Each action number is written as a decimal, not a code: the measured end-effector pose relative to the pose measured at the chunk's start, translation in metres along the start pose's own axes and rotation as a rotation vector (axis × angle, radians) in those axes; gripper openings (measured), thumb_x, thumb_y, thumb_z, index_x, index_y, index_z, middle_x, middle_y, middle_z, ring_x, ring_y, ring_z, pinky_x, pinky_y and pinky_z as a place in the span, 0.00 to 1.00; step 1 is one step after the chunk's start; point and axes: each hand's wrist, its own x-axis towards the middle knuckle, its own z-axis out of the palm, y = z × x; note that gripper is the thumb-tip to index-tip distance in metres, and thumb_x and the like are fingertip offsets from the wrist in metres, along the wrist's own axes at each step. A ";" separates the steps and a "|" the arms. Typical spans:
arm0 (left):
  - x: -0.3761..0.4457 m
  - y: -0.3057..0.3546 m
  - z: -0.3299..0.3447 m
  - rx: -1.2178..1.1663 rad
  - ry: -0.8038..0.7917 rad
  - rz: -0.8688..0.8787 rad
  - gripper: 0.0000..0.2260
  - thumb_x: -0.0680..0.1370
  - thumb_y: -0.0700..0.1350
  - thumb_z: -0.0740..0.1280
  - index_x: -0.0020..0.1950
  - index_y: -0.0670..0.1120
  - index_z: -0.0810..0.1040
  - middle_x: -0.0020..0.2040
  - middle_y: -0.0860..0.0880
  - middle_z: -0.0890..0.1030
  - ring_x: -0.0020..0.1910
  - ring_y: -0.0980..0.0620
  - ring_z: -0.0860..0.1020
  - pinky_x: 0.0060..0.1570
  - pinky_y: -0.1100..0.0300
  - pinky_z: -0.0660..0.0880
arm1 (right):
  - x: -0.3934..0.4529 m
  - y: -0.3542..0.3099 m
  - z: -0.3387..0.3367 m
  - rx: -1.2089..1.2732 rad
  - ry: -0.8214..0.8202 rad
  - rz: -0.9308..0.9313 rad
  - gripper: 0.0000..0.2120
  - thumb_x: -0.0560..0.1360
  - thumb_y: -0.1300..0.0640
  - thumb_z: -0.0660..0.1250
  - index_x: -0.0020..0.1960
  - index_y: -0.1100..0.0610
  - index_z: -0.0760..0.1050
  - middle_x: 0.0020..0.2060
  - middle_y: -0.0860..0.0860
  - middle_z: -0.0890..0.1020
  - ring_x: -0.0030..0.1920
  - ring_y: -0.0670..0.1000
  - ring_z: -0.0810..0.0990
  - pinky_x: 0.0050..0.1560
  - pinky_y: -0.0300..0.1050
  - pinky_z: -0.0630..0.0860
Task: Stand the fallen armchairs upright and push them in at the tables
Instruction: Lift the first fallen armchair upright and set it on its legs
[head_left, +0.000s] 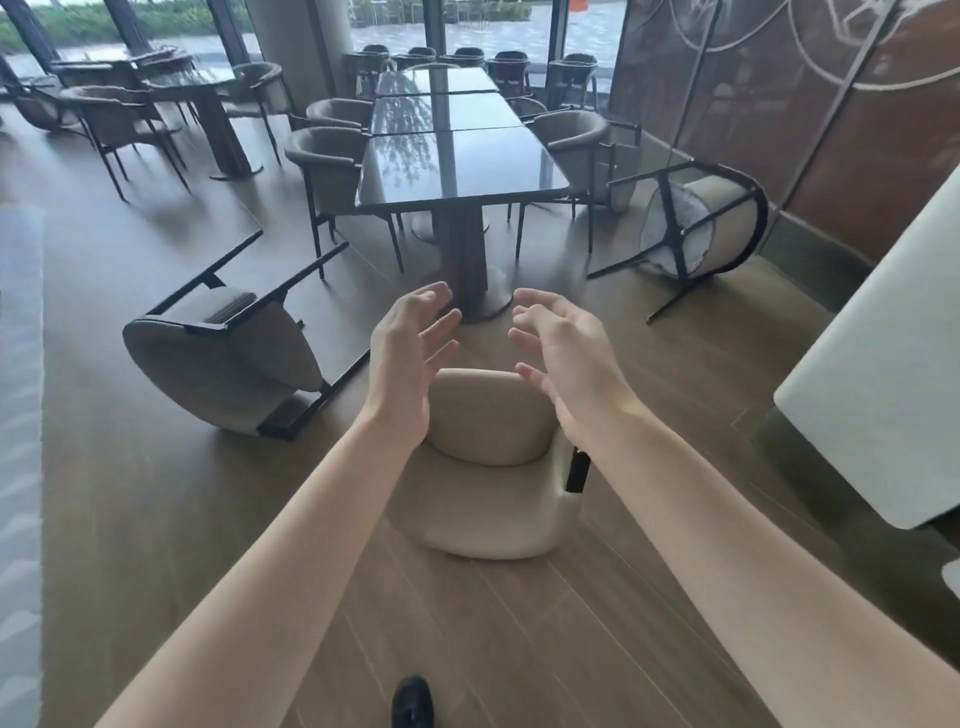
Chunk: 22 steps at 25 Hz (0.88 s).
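1. Head view, the grip: both hands are released and hold nothing. The left hand (410, 343) and the right hand (561, 348) reach forward with fingers spread and loosely bent, palms turned toward each other, above the nearest chair and not touching it.
2. That beige upholstered armchair (488, 467) lies fallen on the wooden plank floor (156, 493) just below the hands; the forearms cover its sides, and only one short piece of black frame shows by the right wrist.
3. A second grey-beige armchair with black metal legs (223, 358) lies tipped over to the left, legs pointing up and away.
4. A third fallen armchair with a pale seat underside (696, 223) lies on its side to the right of the table, near the brown wall panel (883, 156).
5. The long dark glossy table surface (462, 166) on a pedestal base stands beyond the hands, with upright armchairs (327, 161) tucked along both sides.
6. A white slab (883, 374) is cut off at the right edge; what it is cannot be told. A black shoe tip (413, 701) is cropped at the bottom.
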 end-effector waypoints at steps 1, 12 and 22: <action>0.019 0.002 -0.006 -0.019 0.016 0.009 0.11 0.83 0.45 0.60 0.55 0.51 0.83 0.61 0.52 0.84 0.56 0.55 0.84 0.56 0.57 0.76 | 0.014 0.001 0.009 0.006 0.027 0.006 0.14 0.77 0.59 0.64 0.59 0.48 0.80 0.51 0.46 0.81 0.60 0.50 0.80 0.60 0.52 0.77; 0.159 -0.035 -0.063 -0.063 -0.046 -0.033 0.13 0.82 0.41 0.59 0.52 0.50 0.83 0.58 0.50 0.85 0.56 0.51 0.85 0.61 0.53 0.77 | 0.120 0.053 0.083 0.163 0.018 0.139 0.14 0.80 0.57 0.62 0.64 0.46 0.78 0.62 0.46 0.80 0.60 0.45 0.81 0.61 0.50 0.77; 0.202 -0.170 -0.097 -0.010 -0.187 -0.319 0.14 0.76 0.52 0.64 0.58 0.52 0.82 0.60 0.52 0.85 0.60 0.53 0.83 0.58 0.56 0.76 | 0.179 0.182 0.066 0.286 0.122 0.369 0.17 0.82 0.60 0.60 0.68 0.50 0.75 0.63 0.48 0.80 0.62 0.47 0.81 0.67 0.54 0.74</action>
